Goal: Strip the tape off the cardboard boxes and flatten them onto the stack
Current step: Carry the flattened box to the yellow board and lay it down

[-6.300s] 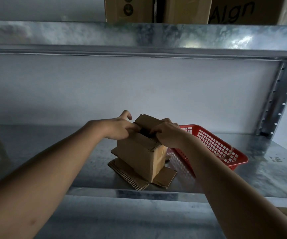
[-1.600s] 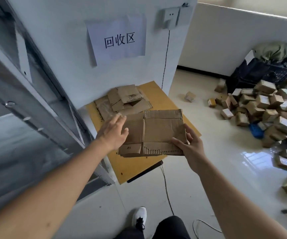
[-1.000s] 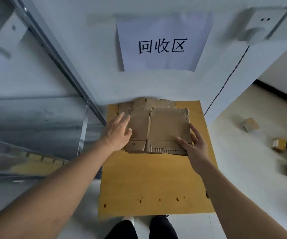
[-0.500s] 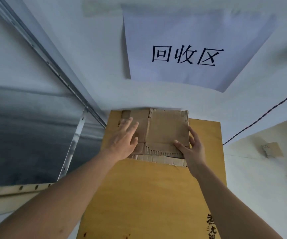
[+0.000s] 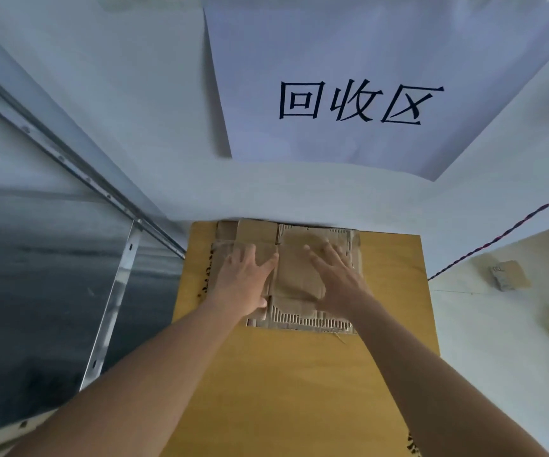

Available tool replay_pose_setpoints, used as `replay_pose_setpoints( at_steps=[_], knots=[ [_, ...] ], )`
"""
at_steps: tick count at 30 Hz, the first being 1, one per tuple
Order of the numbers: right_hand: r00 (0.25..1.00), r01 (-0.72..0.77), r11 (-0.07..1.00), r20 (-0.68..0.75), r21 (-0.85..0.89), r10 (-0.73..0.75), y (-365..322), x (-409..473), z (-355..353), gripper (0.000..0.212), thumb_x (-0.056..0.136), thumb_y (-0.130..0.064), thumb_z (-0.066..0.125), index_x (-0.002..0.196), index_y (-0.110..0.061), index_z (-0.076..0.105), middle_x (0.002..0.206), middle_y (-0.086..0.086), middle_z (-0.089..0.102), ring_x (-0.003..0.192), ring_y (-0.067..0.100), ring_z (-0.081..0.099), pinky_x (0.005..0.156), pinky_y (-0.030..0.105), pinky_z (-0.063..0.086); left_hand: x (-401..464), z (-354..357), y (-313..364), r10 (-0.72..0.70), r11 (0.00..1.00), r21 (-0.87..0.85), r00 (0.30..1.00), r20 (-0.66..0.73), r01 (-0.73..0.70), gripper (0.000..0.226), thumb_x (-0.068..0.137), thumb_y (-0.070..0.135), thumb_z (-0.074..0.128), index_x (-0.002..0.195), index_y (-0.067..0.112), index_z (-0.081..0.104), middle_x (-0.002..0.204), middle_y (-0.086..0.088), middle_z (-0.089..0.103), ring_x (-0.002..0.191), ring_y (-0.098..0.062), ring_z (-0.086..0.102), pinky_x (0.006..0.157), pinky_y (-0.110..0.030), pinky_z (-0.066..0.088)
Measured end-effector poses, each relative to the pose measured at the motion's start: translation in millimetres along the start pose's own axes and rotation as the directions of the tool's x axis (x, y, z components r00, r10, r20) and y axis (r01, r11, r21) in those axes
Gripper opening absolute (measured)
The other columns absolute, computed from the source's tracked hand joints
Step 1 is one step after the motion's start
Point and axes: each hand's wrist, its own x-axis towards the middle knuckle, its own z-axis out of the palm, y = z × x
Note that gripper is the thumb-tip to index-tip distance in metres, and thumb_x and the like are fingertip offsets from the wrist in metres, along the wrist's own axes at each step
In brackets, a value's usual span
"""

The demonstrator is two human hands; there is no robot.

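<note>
1. the flattened brown corrugated cardboard box now lies on the stack of flattened brown cardboard sheets, pushed up against the white wall at the far end of the yellow wooden board. half a second ago its near edge was still being guided in by both hands.
2. the left hand has moved from the sheet's left edge onto its top; its fingers are straight and spread apart, pressing down flat and gripping nothing.
3. the right hand has let go of the near right corner and also lies palm down, fingers splayed and pressing.
4. a white paper sign with black characters hangs on the wall above the stack; a twisted dark cable runs down at right, and small brown cardboard boxes sit on the floor.
5. judgement: this box looks delivered and squashed flat, so this round seems nearly done; the boxes on the floor suggest more remain.
</note>
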Motion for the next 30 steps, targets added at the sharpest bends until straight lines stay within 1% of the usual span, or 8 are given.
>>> replay_pose_setpoints(
  at_steps=[4, 12, 14, 16, 19, 22, 26, 30],
  knots=[
    [0.995, -0.048, 0.999, 0.091, 0.015, 0.046, -9.6, 16.3, -1.3, 0.128, 0.069, -0.053, 0.09, 0.16, -0.053, -0.001, 0.17, 0.008, -0.02, 0.158, 0.038, -0.01, 0.126, 0.056, 0.009, 15.9, -3.5, -3.0, 0.046, 0.995, -0.088, 0.998, 0.037, -0.043, 0.115, 0.075, 0.035, 0.089, 0.163, 0.033, 0.014, 0.172, -0.004, -0.016, 0.159, -0.034, -0.004, 0.122, -0.057, 0.023],
    [0.994, -0.042, 0.995, 0.094, -0.094, 0.051, -16.9, 13.0, 7.0, 0.121, 0.075, -0.066, 0.078, 0.16, -0.051, -0.007, 0.166, 0.013, -0.031, 0.155, 0.044, -0.019, 0.127, 0.055, -0.002, 25.6, -9.5, 7.7, -0.037, 0.995, -0.097, 0.999, 0.025, 0.039, 0.13, 0.057, 0.032, 0.1, 0.16, 0.035, 0.021, 0.173, -0.007, 0.01, 0.155, -0.035, 0.02, 0.114, -0.056, 0.042],
    [0.995, -0.038, 0.997, 0.094, -0.07, 0.045, -13.3, 13.4, 8.1, 0.109, 0.081, -0.077, 0.064, 0.159, -0.052, -0.009, 0.166, 0.012, -0.032, 0.155, 0.041, -0.02, 0.127, 0.053, -0.005, 27.7, -12.7, 10.2, -0.048, 0.984, -0.171, 0.998, 0.051, 0.056, 0.134, 0.062, 0.024, 0.099, 0.163, 0.04, 0.011, 0.173, -0.004, 0.007, 0.157, -0.034, 0.015, 0.118, -0.056, 0.036],
    [0.998, -0.025, 0.997, 0.056, -0.067, 0.029, -8.4, 14.6, 17.2, 0.088, 0.091, -0.084, 0.033, 0.157, -0.052, -0.015, 0.164, 0.01, -0.036, 0.155, 0.037, -0.023, 0.128, 0.051, -0.007, 28.4, -13.9, 9.6, -0.034, 0.965, -0.255, 0.994, 0.104, 0.059, 0.128, 0.074, 0.019, 0.092, 0.163, 0.046, 0.005, 0.174, -0.002, -0.003, 0.159, -0.034, 0.002, 0.122, -0.058, 0.025],
    [0.999, -0.031, 0.994, -0.034, -0.108, 0.028, -4.1, 10.8, 41.7, 0.08, 0.092, -0.084, 0.006, 0.152, -0.047, -0.033, 0.159, 0.007, -0.046, 0.151, 0.03, -0.034, 0.127, 0.049, -0.012, 24.0, -8.2, 10.2, 0.011, 0.956, -0.29, 0.981, 0.196, 0.047, 0.106, 0.091, 0.038, 0.075, 0.161, 0.05, -0.002, 0.168, 0.0, -0.031, 0.155, -0.035, -0.023, 0.124, -0.06, 0.003],
    [0.99, -0.041, 0.995, -0.136, -0.092, 0.028, -1.9, 8.9, 58.9, 0.085, 0.092, -0.085, 0.005, 0.151, -0.04, -0.038, 0.158, 0.005, -0.048, 0.149, 0.027, -0.04, 0.127, 0.049, -0.014, 22.0, 6.4, 9.7, 0.007, 0.958, -0.286, 0.992, 0.126, 0.03, 0.094, 0.096, 0.054, 0.063, 0.16, 0.053, -0.006, 0.165, 0.001, -0.038, 0.153, -0.034, -0.029, 0.123, -0.056, -0.004],
    [0.984, -0.052, 0.993, -0.174, -0.108, 0.033, 0.3, 12.8, 65.8, 0.087, 0.094, -0.083, 0.008, 0.152, -0.036, -0.038, 0.158, 0.004, -0.048, 0.149, 0.026, -0.04, 0.126, 0.048, -0.017, 22.3, 22.3, 7.8, 0.008, 0.971, -0.239, 0.999, 0.033, 0.0, 0.092, 0.1, 0.048, 0.06, 0.16, 0.052, -0.01, 0.163, -0.001, -0.039, 0.153, -0.034, -0.027, 0.115, -0.047, -0.008],
    [0.988, -0.054, 0.993, -0.149, -0.107, 0.037, -0.8, 12.5, 66.0, 0.084, 0.095, -0.081, 0.006, 0.153, -0.037, -0.036, 0.159, 0.004, -0.046, 0.15, 0.027, -0.038, 0.126, 0.048, -0.017, 23.7, 20.4, 12.9, -0.01, 0.981, -0.193, 0.999, 0.053, 0.02, 0.092, 0.101, 0.049, 0.059, 0.161, 0.048, -0.011, 0.163, -0.005, -0.038, 0.153, -0.037, -0.026, 0.116, -0.049, -0.011]
  ],
)
